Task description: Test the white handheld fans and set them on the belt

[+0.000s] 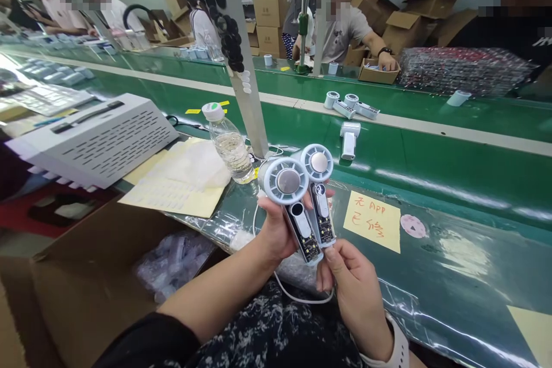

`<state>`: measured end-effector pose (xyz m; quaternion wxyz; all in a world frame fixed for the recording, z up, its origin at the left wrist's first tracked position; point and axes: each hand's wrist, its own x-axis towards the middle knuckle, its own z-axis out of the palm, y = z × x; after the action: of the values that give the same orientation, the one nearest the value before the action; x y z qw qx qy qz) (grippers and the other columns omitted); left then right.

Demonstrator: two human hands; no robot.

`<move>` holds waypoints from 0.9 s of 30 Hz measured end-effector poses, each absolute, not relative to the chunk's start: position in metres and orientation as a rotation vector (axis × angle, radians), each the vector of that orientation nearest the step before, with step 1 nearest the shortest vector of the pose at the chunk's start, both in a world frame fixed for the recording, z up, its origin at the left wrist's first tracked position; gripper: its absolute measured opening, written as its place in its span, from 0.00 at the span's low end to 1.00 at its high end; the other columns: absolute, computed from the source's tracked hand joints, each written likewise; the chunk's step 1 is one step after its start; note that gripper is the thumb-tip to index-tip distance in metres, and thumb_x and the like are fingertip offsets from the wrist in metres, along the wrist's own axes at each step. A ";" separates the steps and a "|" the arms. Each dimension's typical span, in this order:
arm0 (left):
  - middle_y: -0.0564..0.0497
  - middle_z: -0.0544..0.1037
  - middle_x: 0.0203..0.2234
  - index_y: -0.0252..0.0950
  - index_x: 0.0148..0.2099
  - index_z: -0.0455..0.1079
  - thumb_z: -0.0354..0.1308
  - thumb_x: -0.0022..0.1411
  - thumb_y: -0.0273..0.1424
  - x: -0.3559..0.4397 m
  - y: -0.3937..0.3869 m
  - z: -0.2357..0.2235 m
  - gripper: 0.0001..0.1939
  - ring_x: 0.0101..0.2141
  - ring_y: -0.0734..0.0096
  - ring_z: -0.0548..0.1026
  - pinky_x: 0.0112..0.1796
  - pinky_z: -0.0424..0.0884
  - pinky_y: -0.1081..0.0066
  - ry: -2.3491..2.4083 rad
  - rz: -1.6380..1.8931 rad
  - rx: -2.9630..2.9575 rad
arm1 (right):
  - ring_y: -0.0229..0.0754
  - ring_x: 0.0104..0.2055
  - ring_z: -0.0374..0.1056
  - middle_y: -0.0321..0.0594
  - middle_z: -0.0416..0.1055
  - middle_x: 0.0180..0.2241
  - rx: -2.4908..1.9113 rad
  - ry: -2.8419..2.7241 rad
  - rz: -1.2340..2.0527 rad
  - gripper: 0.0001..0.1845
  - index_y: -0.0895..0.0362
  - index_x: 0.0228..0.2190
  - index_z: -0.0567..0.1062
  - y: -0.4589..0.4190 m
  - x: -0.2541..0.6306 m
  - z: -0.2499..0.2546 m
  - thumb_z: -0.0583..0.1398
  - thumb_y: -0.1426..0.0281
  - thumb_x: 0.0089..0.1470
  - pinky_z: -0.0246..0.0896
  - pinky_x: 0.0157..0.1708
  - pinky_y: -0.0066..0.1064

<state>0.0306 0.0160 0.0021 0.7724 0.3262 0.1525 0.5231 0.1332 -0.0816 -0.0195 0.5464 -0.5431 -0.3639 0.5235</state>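
White plastic fans (286, 181) with bare circuit boards sit wrapped in the left hand (276, 230), the right hand (356, 293) pinching one's base from five o'clock.

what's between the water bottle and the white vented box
The head view shows yellow label sheets and a white sheet lying between the water bottle and the vented box.

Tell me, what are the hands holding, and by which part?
Two white round-headed gadgets with bare circuit boards in their handles. The left hand grips the handles just below the heads; the right hand pinches their bottom ends.
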 end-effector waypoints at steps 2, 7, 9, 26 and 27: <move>0.44 0.82 0.39 0.35 0.26 0.71 0.65 0.38 0.68 0.032 0.015 0.002 0.37 0.35 0.62 0.80 0.33 0.76 0.67 0.333 1.132 0.679 | 0.39 0.19 0.66 0.33 0.67 0.14 -1.298 -0.906 1.220 0.28 0.53 0.20 0.66 -0.082 0.134 -0.020 0.59 0.45 0.60 0.61 0.25 0.30; 0.45 0.81 0.42 0.35 0.27 0.71 0.67 0.38 0.66 0.030 0.017 0.004 0.36 0.42 0.56 0.80 0.39 0.78 0.64 0.354 1.151 0.584 | 0.40 0.30 0.68 0.37 0.71 0.27 -1.254 -1.235 0.962 0.21 0.54 0.25 0.68 -0.089 0.141 -0.019 0.53 0.57 0.68 0.63 0.31 0.30; 0.46 0.81 0.41 0.35 0.30 0.72 0.66 0.39 0.66 0.027 0.019 0.005 0.36 0.43 0.56 0.80 0.43 0.78 0.62 0.381 1.189 0.563 | 0.41 0.37 0.69 0.39 0.71 0.35 -1.170 -1.419 0.833 0.19 0.54 0.25 0.66 -0.092 0.148 -0.020 0.53 0.61 0.67 0.65 0.37 0.32; 0.43 0.80 0.35 0.37 0.29 0.67 0.60 0.50 0.66 0.028 -0.015 0.019 0.34 0.43 0.50 0.79 0.47 0.75 0.54 0.079 0.856 0.601 | 0.52 0.50 0.71 0.44 0.75 0.49 -1.574 -1.291 0.566 0.13 0.49 0.46 0.73 -0.080 0.181 -0.015 0.58 0.59 0.63 0.66 0.48 0.48; 0.43 0.80 0.35 0.37 0.29 0.67 0.59 0.50 0.66 0.028 -0.016 0.018 0.34 0.43 0.50 0.79 0.47 0.75 0.53 0.073 0.851 0.603 | 0.52 0.50 0.71 0.44 0.75 0.49 -1.575 -1.289 0.568 0.13 0.50 0.46 0.74 -0.080 0.181 -0.016 0.58 0.59 0.62 0.67 0.47 0.48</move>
<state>0.0281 -0.0156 0.0183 0.8664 0.2880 0.0347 0.4065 0.1815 -0.0803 -0.0163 0.4918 -0.6490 -0.5312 0.2340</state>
